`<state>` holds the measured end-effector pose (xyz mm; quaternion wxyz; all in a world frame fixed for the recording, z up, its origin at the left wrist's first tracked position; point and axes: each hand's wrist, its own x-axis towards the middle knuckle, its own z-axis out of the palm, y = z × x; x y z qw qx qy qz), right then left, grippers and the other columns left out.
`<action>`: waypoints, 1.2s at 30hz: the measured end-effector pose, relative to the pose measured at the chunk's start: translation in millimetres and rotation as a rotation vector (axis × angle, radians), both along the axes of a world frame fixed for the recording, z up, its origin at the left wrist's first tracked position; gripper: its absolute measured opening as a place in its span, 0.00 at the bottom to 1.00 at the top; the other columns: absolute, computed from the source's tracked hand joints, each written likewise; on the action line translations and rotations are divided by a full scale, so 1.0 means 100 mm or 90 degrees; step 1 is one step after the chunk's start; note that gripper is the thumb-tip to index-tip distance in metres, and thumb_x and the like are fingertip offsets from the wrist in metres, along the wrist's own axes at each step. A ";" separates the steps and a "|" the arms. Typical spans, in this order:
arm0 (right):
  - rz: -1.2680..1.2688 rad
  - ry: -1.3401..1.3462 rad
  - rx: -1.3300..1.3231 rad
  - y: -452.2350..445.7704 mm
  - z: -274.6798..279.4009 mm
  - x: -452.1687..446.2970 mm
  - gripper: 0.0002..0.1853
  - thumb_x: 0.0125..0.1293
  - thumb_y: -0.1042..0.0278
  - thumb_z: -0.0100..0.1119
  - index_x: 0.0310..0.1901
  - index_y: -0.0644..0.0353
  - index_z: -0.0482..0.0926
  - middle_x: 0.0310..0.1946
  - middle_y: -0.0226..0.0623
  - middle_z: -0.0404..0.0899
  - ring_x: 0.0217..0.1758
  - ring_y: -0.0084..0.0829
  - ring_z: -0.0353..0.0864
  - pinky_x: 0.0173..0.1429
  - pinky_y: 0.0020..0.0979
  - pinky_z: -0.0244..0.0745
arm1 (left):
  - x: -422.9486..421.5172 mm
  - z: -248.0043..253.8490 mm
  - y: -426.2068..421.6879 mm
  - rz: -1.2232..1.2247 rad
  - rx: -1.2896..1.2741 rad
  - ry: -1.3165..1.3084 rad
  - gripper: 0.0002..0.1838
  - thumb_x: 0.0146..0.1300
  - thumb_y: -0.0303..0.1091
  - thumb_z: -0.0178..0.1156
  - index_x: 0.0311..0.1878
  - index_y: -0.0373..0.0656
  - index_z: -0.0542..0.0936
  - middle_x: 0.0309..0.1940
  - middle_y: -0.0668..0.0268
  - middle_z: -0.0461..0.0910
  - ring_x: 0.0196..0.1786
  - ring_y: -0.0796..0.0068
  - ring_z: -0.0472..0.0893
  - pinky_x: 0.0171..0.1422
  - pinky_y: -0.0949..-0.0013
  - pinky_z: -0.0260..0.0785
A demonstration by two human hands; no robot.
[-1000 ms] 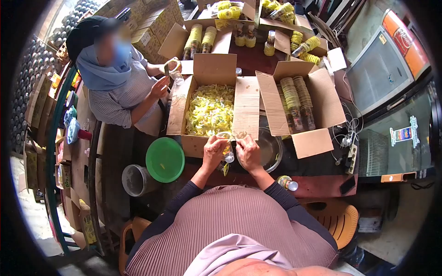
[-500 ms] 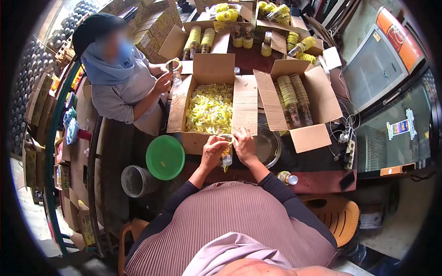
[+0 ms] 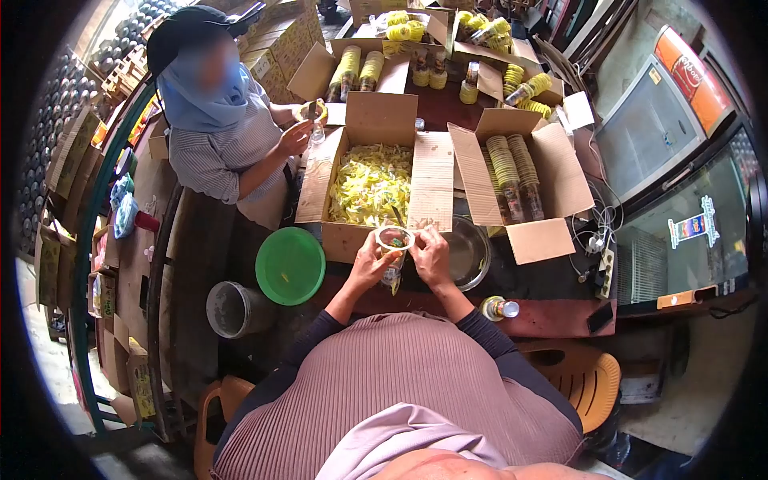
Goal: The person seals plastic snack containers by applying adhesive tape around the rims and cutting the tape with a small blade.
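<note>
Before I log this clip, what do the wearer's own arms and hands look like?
The left hand and right hand are ungloved. Dark, plain, close-fitting sleeves end on the forearms, emerging from a mauve-brown ribbed garment.

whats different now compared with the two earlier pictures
The clear cup has been tipped so its round mouth faces the camera; before, its rim showed nearly edge-on. The left hand kept hold of it, the right hand close at its rim. The co-worker has leaned toward the box of yellow pieces. That box, the green basin and the bottle stayed put.
</note>
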<state>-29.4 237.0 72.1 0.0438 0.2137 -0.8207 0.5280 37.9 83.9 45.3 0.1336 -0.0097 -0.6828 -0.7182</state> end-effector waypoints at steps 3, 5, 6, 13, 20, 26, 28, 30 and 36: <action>-0.001 0.031 0.026 -0.01 0.01 0.01 0.05 0.58 0.72 0.64 0.35 0.60 0.82 0.30 0.39 0.74 0.30 0.37 0.80 0.36 0.35 0.75 | 0.10 0.10 0.04 -0.029 -0.003 -0.070 0.30 0.69 0.40 0.58 0.67 0.40 0.59 0.53 0.59 0.73 0.54 0.73 0.77 0.50 0.69 0.75; -0.010 0.033 0.022 0.01 0.02 0.03 0.05 0.58 0.72 0.64 0.36 0.60 0.82 0.30 0.40 0.75 0.30 0.37 0.80 0.37 0.36 0.75 | 0.13 0.10 0.02 -0.005 0.002 -0.074 0.30 0.69 0.41 0.58 0.67 0.40 0.59 0.53 0.59 0.73 0.53 0.73 0.77 0.50 0.70 0.75; -0.014 0.009 0.024 0.04 0.09 0.05 0.05 0.58 0.72 0.63 0.36 0.60 0.82 0.30 0.40 0.75 0.31 0.37 0.79 0.38 0.37 0.75 | 0.13 0.10 0.01 0.017 0.007 -0.079 0.29 0.69 0.42 0.57 0.67 0.40 0.59 0.53 0.59 0.73 0.52 0.73 0.77 0.49 0.70 0.75; 0.043 0.155 0.039 0.15 0.26 0.25 0.07 0.57 0.75 0.62 0.38 0.62 0.81 0.30 0.40 0.72 0.35 0.40 0.77 0.41 0.40 0.73 | 0.11 -0.05 -0.05 0.068 -0.031 -0.043 0.27 0.71 0.40 0.53 0.67 0.40 0.57 0.54 0.59 0.70 0.55 0.71 0.74 0.59 0.68 0.68; -0.031 0.188 0.120 0.17 0.06 0.08 0.05 0.57 0.73 0.63 0.36 0.60 0.81 0.30 0.40 0.73 0.35 0.40 0.78 0.38 0.39 0.74 | 0.06 0.21 0.22 -0.009 -0.150 -0.034 0.26 0.70 0.34 0.55 0.65 0.37 0.56 0.53 0.56 0.71 0.56 0.69 0.74 0.59 0.66 0.68; -0.068 0.090 -0.031 0.27 0.17 0.10 0.04 0.58 0.73 0.63 0.35 0.61 0.81 0.29 0.40 0.74 0.32 0.40 0.78 0.37 0.39 0.74 | -0.14 -0.11 0.02 0.007 -0.106 -0.012 0.28 0.71 0.36 0.53 0.68 0.38 0.55 0.54 0.55 0.71 0.57 0.68 0.73 0.60 0.66 0.67; -0.054 0.116 -0.016 0.27 0.22 0.11 0.04 0.57 0.74 0.62 0.35 0.61 0.81 0.29 0.40 0.74 0.33 0.40 0.78 0.38 0.40 0.74 | -0.14 -0.01 0.02 -0.014 -0.082 -0.016 0.28 0.72 0.38 0.52 0.69 0.39 0.55 0.54 0.55 0.71 0.57 0.68 0.73 0.61 0.66 0.67; -0.038 0.107 0.008 0.25 0.15 0.08 0.05 0.57 0.74 0.62 0.35 0.61 0.81 0.29 0.41 0.73 0.34 0.42 0.78 0.40 0.40 0.74 | -0.10 0.08 0.05 -0.085 -0.112 -0.016 0.27 0.71 0.36 0.53 0.68 0.39 0.56 0.54 0.56 0.70 0.57 0.69 0.73 0.61 0.67 0.66; -0.060 0.007 0.011 0.23 0.04 -0.05 0.06 0.57 0.74 0.63 0.36 0.59 0.83 0.33 0.40 0.76 0.38 0.42 0.78 0.42 0.39 0.74 | -0.07 0.25 0.05 -0.091 -0.068 -0.043 0.28 0.62 0.31 0.65 0.62 0.40 0.66 0.50 0.61 0.73 0.50 0.69 0.78 0.53 0.63 0.73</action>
